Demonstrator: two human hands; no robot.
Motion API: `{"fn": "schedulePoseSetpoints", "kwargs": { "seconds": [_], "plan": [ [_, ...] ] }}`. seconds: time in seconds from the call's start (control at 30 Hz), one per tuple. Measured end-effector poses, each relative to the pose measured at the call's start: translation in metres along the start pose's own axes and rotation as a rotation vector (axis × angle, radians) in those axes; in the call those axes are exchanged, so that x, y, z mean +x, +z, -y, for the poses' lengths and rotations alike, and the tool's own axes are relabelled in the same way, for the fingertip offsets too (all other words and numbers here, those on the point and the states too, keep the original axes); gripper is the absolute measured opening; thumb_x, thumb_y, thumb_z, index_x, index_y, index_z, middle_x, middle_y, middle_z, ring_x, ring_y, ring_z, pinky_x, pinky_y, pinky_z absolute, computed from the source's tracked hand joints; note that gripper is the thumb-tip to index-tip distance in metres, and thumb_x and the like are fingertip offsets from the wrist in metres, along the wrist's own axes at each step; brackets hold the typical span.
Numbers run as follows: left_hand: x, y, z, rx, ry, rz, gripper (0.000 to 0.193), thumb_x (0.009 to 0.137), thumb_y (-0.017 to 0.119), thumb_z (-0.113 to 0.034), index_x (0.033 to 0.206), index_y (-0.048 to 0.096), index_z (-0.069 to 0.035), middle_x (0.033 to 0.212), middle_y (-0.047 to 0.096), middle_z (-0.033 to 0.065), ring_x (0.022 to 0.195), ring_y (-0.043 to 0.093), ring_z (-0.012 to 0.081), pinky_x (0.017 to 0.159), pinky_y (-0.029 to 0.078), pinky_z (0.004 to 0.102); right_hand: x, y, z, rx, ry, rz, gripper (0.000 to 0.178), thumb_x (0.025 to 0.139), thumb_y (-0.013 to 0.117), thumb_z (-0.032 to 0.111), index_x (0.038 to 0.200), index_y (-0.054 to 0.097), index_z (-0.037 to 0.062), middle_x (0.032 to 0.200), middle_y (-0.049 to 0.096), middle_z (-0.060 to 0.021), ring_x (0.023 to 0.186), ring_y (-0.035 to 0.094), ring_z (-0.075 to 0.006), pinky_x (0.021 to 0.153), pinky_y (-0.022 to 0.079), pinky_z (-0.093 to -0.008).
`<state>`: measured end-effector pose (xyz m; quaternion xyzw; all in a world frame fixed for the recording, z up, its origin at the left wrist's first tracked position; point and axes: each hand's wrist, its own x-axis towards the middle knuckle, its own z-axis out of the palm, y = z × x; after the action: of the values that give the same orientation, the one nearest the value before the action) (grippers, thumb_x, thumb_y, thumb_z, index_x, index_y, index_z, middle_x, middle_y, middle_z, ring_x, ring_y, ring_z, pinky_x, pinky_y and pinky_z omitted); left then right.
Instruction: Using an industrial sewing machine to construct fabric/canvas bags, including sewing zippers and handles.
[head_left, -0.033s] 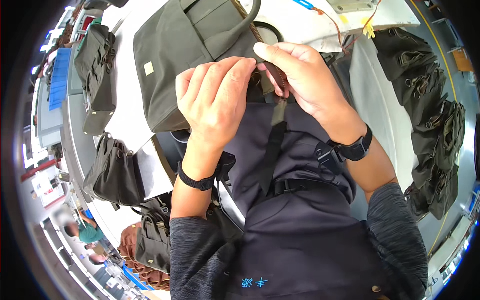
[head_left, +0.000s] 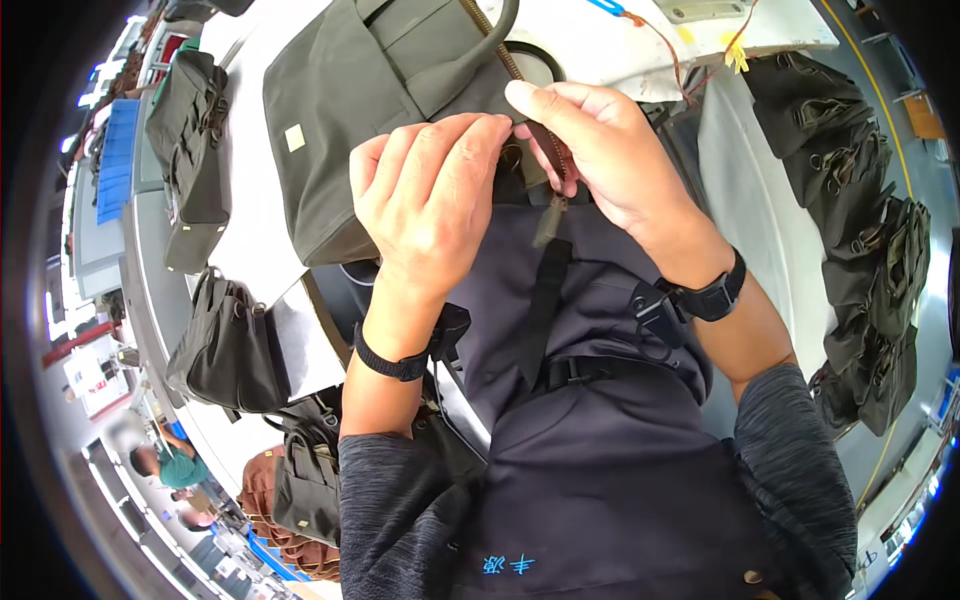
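A dark olive fabric bag lies on the white table, its brass-toothed zipper running off the right side toward me. My right hand pinches the loose zipper end between thumb and fingers. A small olive fabric tab hangs from that end, over my dark apron. Close against it, my left hand is closed, back of the hand up, with fingertips pressed together beside the zipper. What those fingertips grip is hidden behind the hand. The bag's rounded handle arches above both hands.
Several similar olive bags stand on the left, with more bags stacked on the right. A blue-handled tool and an orange cord lie at the table's far side. People are in the background, lower left.
The olive tab at the zipper's end has swung slightly left and up. Both hands stay almost where they were.
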<state>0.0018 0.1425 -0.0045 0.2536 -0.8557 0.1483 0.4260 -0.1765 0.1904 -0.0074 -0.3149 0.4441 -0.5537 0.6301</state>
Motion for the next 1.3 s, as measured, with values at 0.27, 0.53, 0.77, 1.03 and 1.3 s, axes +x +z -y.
{"fn": "schedulePoseSetpoints", "kwargs": {
  "seconds": [0.27, 0.53, 0.77, 1.03, 1.3],
  "plan": [
    [-0.005, 0.002, -0.008, 0.034, -0.101, 0.128, 0.023, 0.083, 0.082, -0.010, 0.103, 0.072, -0.015, 0.098, 0.073, -0.0053, 0.083, 0.066, 0.0145, 0.082, 0.046, 0.0332, 0.005, 0.001, -0.007, -0.069, 0.010, -0.070, 0.034, 0.103, 0.071, 0.033, 0.082, 0.068, 0.0062, 0.060, 0.055, 0.0055, 0.049, 0.046, -0.0042, 0.049, 0.034, -0.0225],
    [-0.011, 0.007, 0.003, -0.043, -0.050, 0.065, 0.020, 0.078, 0.083, -0.007, 0.095, 0.075, -0.014, 0.097, 0.076, -0.0047, 0.078, 0.068, 0.0150, 0.075, 0.049, 0.0307, 0.006, -0.001, -0.003, -0.020, 0.118, -0.057, 0.035, 0.102, 0.072, 0.035, 0.080, 0.066, 0.0085, 0.058, 0.052, 0.0056, 0.048, 0.044, -0.0040, 0.049, 0.035, -0.0235],
    [-0.014, 0.009, 0.003, -0.051, -0.060, 0.056, 0.025, 0.076, 0.085, -0.005, 0.097, 0.075, -0.014, 0.097, 0.077, -0.0050, 0.079, 0.068, 0.0144, 0.075, 0.049, 0.0303, 0.012, -0.006, -0.012, -0.037, 0.047, 0.039, 0.035, 0.104, 0.070, 0.034, 0.084, 0.067, 0.0064, 0.067, 0.058, 0.0041, 0.057, 0.050, -0.0036, 0.051, 0.039, -0.0219],
    [-0.012, 0.009, 0.001, -0.054, -0.072, 0.066, 0.023, 0.078, 0.085, -0.005, 0.096, 0.075, -0.015, 0.097, 0.077, -0.0067, 0.080, 0.069, 0.0138, 0.074, 0.049, 0.0302, 0.014, -0.005, -0.016, -0.117, -0.004, 0.063, 0.038, 0.106, 0.069, 0.040, 0.085, 0.067, 0.0075, 0.065, 0.056, 0.0042, 0.057, 0.048, -0.0040, 0.052, 0.036, -0.0217],
    [-0.010, 0.006, 0.000, -0.043, -0.057, 0.087, 0.021, 0.081, 0.084, -0.006, 0.095, 0.074, -0.016, 0.098, 0.078, -0.0072, 0.080, 0.068, 0.0141, 0.073, 0.048, 0.0311, 0.012, -0.013, -0.018, -0.022, -0.014, 0.026, 0.038, 0.105, 0.069, 0.038, 0.081, 0.067, 0.0092, 0.066, 0.058, 0.0043, 0.058, 0.050, -0.0042, 0.053, 0.039, -0.0228]
  ]
}}
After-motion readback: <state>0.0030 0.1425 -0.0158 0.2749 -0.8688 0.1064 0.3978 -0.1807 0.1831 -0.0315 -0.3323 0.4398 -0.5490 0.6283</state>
